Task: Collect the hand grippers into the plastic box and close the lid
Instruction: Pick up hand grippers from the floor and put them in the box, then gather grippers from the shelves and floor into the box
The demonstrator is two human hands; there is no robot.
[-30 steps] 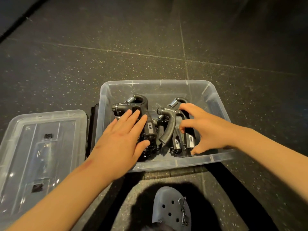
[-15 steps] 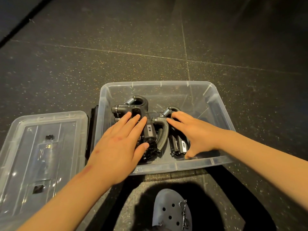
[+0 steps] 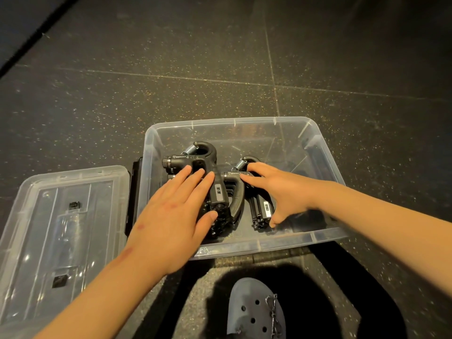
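One clear plastic box [image 3: 325, 152] on the floor, one loose lid [image 3: 73, 182] lying to its left, and one grey shoe [image 3: 254, 311] at the near edge. Two hands are in the box, the left hand [image 3: 168, 223] and the right hand [image 3: 286, 192]. The black hand grippers [image 3: 193, 162] number at least three, two with springs showing, but they overlap under the hands, so there's no telling the full number.

Pretty dim, warm yellowish light. The dark floor [image 3: 220, 57] fades toward the corners and bends at the wide-angle edges. Glare spots on the clear lid [image 3: 31, 228], heavy black shadow around the shoe [image 3: 254, 311]. Mostly sharp.
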